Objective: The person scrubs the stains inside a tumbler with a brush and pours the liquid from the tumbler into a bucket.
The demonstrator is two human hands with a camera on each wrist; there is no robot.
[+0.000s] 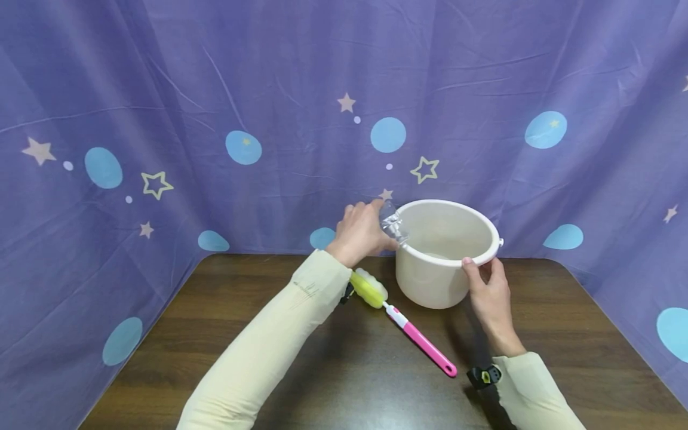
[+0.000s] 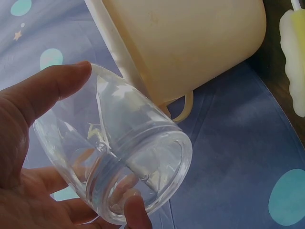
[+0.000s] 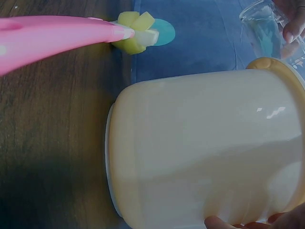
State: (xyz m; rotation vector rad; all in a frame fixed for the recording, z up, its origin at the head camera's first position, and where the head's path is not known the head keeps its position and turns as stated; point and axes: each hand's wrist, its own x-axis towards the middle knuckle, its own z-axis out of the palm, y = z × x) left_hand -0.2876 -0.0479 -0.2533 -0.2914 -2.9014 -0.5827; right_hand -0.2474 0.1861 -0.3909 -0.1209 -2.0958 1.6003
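My left hand [image 1: 361,232] grips a clear plastic cup [image 2: 114,143] with thumb and fingers spread around its sides. The cup tilts over the left rim of a white bucket [image 1: 435,280]; what it contains I cannot tell. Thumb at the rim and fingers against the outside, my right hand [image 1: 490,298] holds the bucket at its front right. The bucket appears slightly tipped on the table. A bottle brush [image 1: 421,342] with a pink handle and a yellow and white sponge head lies in front of the bucket, beneath my left forearm.
A dark wooden table [image 1: 242,334] carries the bucket and brush. Behind it and at both sides hangs a purple curtain [image 1: 301,119] with stars and blue dots, close to the bucket's back. A small ring-shaped lug [image 2: 183,107] juts from the bucket's side near the cup.
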